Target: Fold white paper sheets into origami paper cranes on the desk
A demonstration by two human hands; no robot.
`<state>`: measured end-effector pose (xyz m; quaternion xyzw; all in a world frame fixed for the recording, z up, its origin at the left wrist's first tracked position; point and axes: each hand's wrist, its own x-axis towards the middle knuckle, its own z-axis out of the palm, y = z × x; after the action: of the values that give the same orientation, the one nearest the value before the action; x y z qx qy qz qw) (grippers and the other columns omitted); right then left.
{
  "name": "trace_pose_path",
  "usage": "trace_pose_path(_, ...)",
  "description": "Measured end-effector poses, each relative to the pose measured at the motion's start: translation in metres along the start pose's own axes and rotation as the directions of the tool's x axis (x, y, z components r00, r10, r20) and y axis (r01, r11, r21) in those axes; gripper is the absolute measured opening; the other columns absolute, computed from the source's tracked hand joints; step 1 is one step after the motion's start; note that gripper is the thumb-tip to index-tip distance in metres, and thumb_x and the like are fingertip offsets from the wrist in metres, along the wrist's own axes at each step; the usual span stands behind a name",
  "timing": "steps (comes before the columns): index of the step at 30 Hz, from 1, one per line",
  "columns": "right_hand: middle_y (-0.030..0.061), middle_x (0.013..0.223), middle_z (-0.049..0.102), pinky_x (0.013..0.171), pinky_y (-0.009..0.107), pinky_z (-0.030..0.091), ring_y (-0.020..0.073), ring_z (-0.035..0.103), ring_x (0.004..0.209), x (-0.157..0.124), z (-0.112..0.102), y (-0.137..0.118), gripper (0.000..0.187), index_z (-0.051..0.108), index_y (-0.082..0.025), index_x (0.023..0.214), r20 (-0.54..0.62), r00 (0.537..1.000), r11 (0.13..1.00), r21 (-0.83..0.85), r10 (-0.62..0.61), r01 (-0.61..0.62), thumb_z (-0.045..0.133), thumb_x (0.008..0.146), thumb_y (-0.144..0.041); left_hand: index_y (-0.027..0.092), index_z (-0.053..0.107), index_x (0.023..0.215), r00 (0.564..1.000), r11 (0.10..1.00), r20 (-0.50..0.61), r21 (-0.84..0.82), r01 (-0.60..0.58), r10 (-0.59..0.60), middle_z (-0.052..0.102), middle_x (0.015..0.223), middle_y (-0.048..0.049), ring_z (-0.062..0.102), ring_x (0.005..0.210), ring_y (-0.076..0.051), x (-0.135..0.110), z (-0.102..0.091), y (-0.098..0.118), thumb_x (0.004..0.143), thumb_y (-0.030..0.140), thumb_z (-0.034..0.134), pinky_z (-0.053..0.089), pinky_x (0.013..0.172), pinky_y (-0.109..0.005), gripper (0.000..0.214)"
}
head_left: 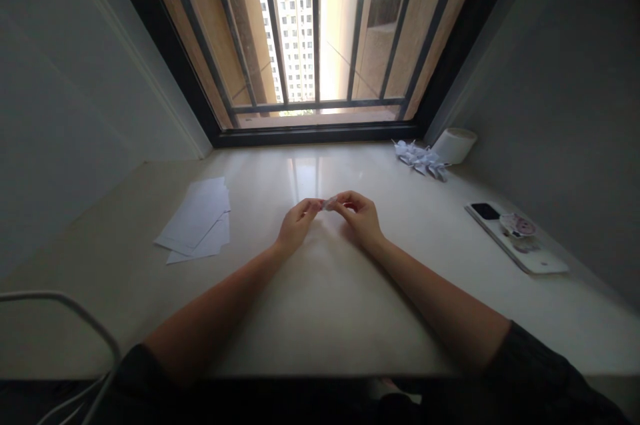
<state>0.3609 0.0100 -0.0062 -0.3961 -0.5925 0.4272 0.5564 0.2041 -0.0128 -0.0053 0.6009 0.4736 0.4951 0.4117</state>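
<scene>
Gripping a small, pale, paper-like piece (pixel 329 203) between them, the bare left hand (pixel 298 219) and the bare right hand (pixel 362 217) met over the glossy cream-coloured counter (pixel 320 318), each closed in a narrow pinch on one end. Flat white rectangular paper sheets (pixel 195 215) lay to the left; a white smartphone (pixel 540 254) lay well to the right.

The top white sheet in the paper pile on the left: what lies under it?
Parts of other white sheets show past the right and near edges of the top sheet. Whatever it covers cannot be seen.
</scene>
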Motion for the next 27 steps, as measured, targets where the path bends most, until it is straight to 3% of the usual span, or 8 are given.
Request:
trace_pose_path(5,0.0032,0.078,0.071,0.068,0.032,0.046,0.0185,0.063,0.073,-0.0015,-0.0009,0.0001,0.023,0.07,-0.021,0.075,-0.041,0.999,0.997,-0.079,0.002,-0.005,0.069,0.068,-0.043,0.016,0.069,0.088,0.994,0.994,0.041,0.052,0.098,-0.1,0.068,0.085,-0.005,0.059,0.069,-0.015,-0.0039,0.0018,0.002,0.064,0.046,0.071,0.042,0.061,-0.025,0.038)
trace_pose_path(9,0.0008,0.073,0.07,0.07,0.032,0.045,0.0171,0.063,0.071,-0.0039,0.0003,-0.0025,0.028,0.067,-0.022,0.086,-0.065,0.997,0.996,-0.075,-0.042,0.037,0.072,0.065,-0.041,0.015,0.069,0.08,0.995,0.993,0.029,0.069,0.097,-0.099,0.065,0.073,-0.0021,0.055,0.063,-0.013,-0.0046,0.0024,0.0032,0.068,0.047,0.067,0.04,0.057,-0.023,0.034)
trace_pose_path(12,0.0011,0.075,0.068,0.07,0.032,0.046,0.0169,0.062,0.072,-0.0036,0.0009,-0.0022,0.026,0.064,-0.022,0.079,-0.083,0.994,0.993,-0.094,-0.072,0.064,0.071,0.066,-0.043,0.015,0.069,0.075,0.998,0.996,-0.014,0.058,0.064,-0.063,0.064,0.07,-0.0014,0.054,0.063,-0.012,-0.0026,0.0023,0.0039,0.069,0.048,0.065,0.04,0.058,-0.023,0.034)
trace_pose_path(15,0.0021,0.077,0.068,0.071,0.033,0.045,0.0176,0.061,0.074,-0.0024,0.0004,-0.0005,0.024,0.065,-0.021,0.071,-0.053,0.996,0.986,-0.16,-0.065,0.056,0.068,0.069,-0.045,0.014,0.068,0.072,0.998,0.997,-0.021,0.045,0.061,-0.06,0.063,0.069,-0.0012,0.054,0.063,-0.012,-0.001,0.0021,0.0037,0.068,0.049,0.066,0.04,0.058,-0.023,0.035)
trace_pose_path(27,0.0026,0.082,0.068,0.073,0.033,0.045,0.0184,0.061,0.081,-0.0012,-0.0011,0.0012,0.024,0.067,-0.022,0.076,0.057,0.997,0.986,-0.154,-0.053,0.061,0.066,0.071,-0.045,0.014,0.069,0.073,0.995,0.99,0.028,0.107,0.096,-0.099,0.061,0.064,0.0003,0.05,0.056,-0.011,-0.0032,0.0014,0.0022,0.069,0.05,0.064,0.037,0.052,-0.022,0.036)
